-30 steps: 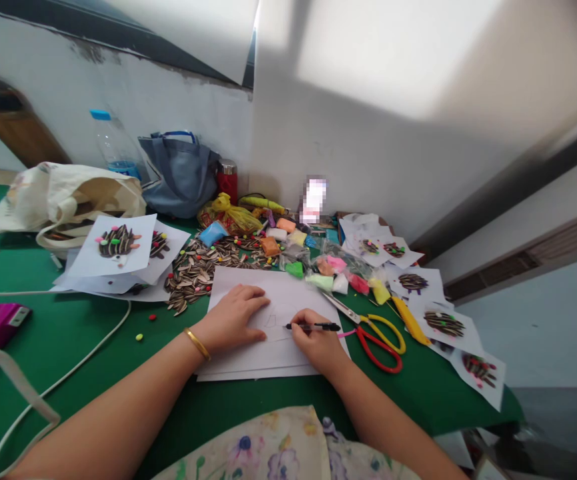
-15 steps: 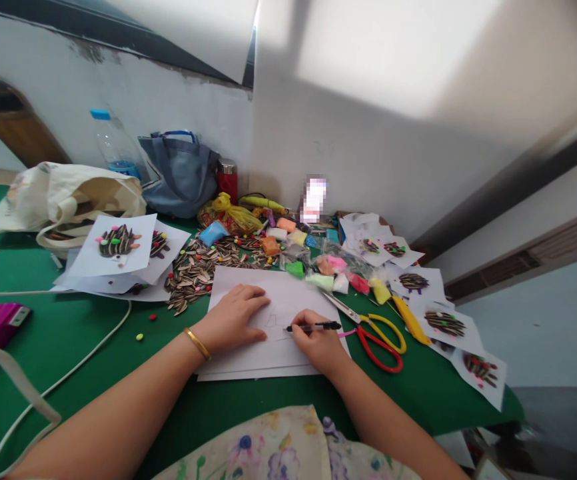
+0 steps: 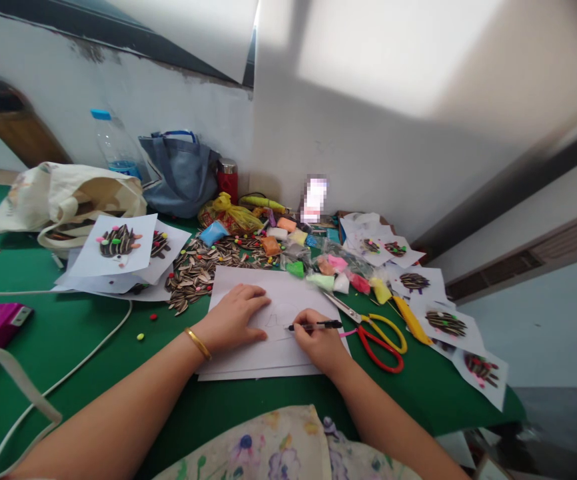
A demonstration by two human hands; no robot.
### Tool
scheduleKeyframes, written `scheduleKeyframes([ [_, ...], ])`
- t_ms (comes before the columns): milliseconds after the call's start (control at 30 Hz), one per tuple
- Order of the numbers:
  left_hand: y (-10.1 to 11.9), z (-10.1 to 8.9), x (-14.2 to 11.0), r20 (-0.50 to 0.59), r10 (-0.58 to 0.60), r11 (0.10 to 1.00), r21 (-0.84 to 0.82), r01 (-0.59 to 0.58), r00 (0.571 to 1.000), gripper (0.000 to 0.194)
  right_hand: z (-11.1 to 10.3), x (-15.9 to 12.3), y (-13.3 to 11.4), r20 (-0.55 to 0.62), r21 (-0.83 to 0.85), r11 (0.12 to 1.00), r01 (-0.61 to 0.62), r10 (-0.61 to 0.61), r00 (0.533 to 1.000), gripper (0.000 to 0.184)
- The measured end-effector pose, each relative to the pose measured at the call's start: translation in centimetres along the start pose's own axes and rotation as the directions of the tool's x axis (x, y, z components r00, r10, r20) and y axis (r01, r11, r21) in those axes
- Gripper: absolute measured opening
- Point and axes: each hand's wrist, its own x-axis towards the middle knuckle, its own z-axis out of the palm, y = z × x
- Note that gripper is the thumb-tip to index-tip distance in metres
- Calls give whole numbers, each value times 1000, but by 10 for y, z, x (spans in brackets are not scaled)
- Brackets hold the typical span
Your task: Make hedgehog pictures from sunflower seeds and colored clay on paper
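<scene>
White paper sheets lie stacked on the green table in front of me. The top sheet carries a thin line drawing between my hands. My left hand rests flat on the paper's left side, fingers spread, a gold bangle on the wrist. A black pen is pinched in my right hand, its tip at the drawing's right side. Scissors with one red and one yellow handle lie just right of my right hand, blades over the paper's edge.
Sunflower seeds are heaped behind the paper, beside colored clay packets. Seed-decorated sheets lie in a left stack and along the right edge. A yellow cutter, cloth bags and a white cable are around.
My right hand and the pen have shifted very slightly right. My left hand stays in place on the paper.
</scene>
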Motion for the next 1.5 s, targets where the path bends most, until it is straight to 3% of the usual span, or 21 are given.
scheduleKeyframes([
  [767,0,-1,0,-4,5,1000,0,-5,1000,70,-1,1,0,-37,-7,1000,22,-22,999,11],
  [1167,-2,0,0,-13,17,1000,-4,-18,1000,69,-8,5,11,-87,37,998,-49,52,995,11],
  [1500,1,-2,0,-6,5,1000,1,-5,1000,69,-6,5,11,-71,-5,999,-42,41,997,11],
])
